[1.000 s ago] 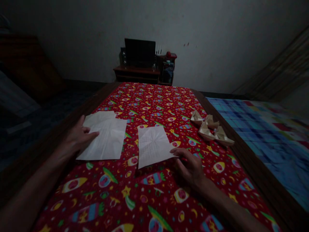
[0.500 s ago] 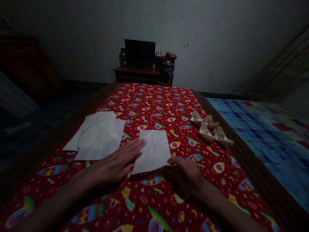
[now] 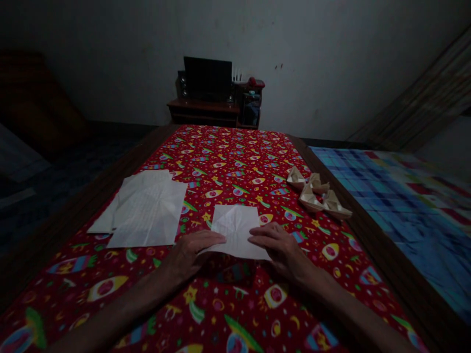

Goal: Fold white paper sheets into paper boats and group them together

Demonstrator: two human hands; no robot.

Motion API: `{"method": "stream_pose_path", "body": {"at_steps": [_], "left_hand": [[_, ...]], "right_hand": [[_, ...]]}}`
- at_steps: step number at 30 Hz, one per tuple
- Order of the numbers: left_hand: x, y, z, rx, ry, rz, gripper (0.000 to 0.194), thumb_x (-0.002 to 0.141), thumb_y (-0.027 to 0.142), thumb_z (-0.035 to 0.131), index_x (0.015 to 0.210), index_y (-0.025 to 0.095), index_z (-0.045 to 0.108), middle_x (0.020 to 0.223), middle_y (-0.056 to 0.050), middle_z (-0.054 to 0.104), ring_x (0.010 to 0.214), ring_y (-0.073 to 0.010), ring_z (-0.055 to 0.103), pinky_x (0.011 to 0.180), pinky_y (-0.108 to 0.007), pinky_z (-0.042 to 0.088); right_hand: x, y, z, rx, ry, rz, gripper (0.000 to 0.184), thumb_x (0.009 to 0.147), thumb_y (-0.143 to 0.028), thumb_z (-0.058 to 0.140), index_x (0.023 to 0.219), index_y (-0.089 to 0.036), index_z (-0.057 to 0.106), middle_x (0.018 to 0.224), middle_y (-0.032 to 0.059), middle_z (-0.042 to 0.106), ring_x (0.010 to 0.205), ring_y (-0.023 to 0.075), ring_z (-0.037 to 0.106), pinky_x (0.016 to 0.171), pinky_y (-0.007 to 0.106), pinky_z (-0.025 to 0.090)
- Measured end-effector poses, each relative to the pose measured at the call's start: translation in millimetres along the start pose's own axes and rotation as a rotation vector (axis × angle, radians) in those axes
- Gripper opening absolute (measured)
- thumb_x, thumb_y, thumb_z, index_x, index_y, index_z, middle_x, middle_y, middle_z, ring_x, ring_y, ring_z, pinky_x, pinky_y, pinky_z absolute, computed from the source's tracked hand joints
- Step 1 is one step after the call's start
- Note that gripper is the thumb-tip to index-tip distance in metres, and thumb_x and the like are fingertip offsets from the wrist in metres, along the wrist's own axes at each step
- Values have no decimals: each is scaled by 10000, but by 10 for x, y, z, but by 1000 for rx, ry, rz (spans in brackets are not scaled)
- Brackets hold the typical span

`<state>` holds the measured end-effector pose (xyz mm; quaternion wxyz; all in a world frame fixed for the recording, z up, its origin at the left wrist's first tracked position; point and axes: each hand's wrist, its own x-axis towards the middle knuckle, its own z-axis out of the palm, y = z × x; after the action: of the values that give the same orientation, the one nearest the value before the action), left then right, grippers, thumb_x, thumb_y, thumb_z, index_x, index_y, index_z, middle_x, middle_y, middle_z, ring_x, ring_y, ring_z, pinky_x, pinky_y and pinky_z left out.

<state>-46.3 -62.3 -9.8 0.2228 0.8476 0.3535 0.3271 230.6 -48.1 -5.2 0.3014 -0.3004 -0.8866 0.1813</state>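
Observation:
A creased white sheet of paper [image 3: 235,228] lies in front of me on the red patterned tablecloth [image 3: 206,304], its near edge raised a little. My left hand [image 3: 195,250] grips its near left corner, fingers over the top and the thumb hidden. At the near right side, my right hand [image 3: 277,245] holds the same sheet with its fingers on the upper face. To the left rests a loose stack of similar creased sheets [image 3: 147,211], apart from both hands. Several folded paper boats [image 3: 312,198] stand close together on the right.
The long table has a dark wooden border [image 3: 368,245] along its right side. Beyond the far end, a monitor [image 3: 208,78] and speakers stand on a low desk [image 3: 202,105] against the wall. A blue checked cover [image 3: 349,181] spreads beside the table on the right.
My left hand has left the stack and come across to the single sheet. That sheet has been straightened and drawn slightly nearer, with both hands now on it.

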Motion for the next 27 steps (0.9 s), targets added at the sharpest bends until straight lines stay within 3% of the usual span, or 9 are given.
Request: {"method": "stream_pose_path", "body": {"at_steps": [4,7,12,17,19,22,25,27], "left_hand": [[-31,24,7,14,-7,66,409,907,465,411,1062,181,660,1024,-103,698,985,-204,632,849,-321,489],[-17,-44,15,36,15,25,331,906,411,445,1006,199,678,961,-82,711,924,-200,637,828,-336,475],[111,-94,-8,46,67,-276,212,836,317,548,780,186,705,750,-41,688,707,-160,626,666,-263,469],[187,-44,-12,164,68,-483,278,769,313,604,531,172,577,571,15,567,566,-126,544,570,-230,410],[167,-47,4,194,79,-467,284,775,305,595,527,172,558,581,11,556,586,-132,535,574,-236,404],[96,-75,20,142,106,-319,219,800,295,576,618,178,609,693,-24,613,715,-165,559,654,-264,429],[15,-101,11,42,82,-152,189,849,277,523,726,189,635,790,-39,645,801,-171,562,724,-282,428],[-24,-111,1,19,61,-111,205,866,264,494,736,189,632,802,-42,644,801,-169,560,727,-287,423]], "right_hand": [[-3,39,55,91,-15,16,226,868,-152,491,995,-230,661,1029,74,674,895,184,591,736,326,498],[-28,57,77,121,29,77,205,865,-167,499,948,-225,677,993,69,692,874,184,619,745,330,502],[-18,48,85,185,41,273,200,850,-193,503,875,-221,699,810,20,701,730,162,637,640,260,499],[2,27,140,118,128,484,226,864,-309,510,810,-188,694,674,-1,667,576,143,587,520,227,445],[-11,32,152,83,147,461,210,863,-288,506,818,-188,686,696,9,668,597,146,588,537,232,444],[-47,35,133,66,146,308,158,859,-239,513,858,-197,665,794,42,674,714,165,603,631,262,464],[-76,21,91,22,83,188,143,862,-208,510,891,-206,650,848,60,661,768,172,591,663,276,456],[-84,8,71,-6,46,174,142,857,-199,513,882,-216,653,843,59,646,762,170,582,646,269,449]]}}
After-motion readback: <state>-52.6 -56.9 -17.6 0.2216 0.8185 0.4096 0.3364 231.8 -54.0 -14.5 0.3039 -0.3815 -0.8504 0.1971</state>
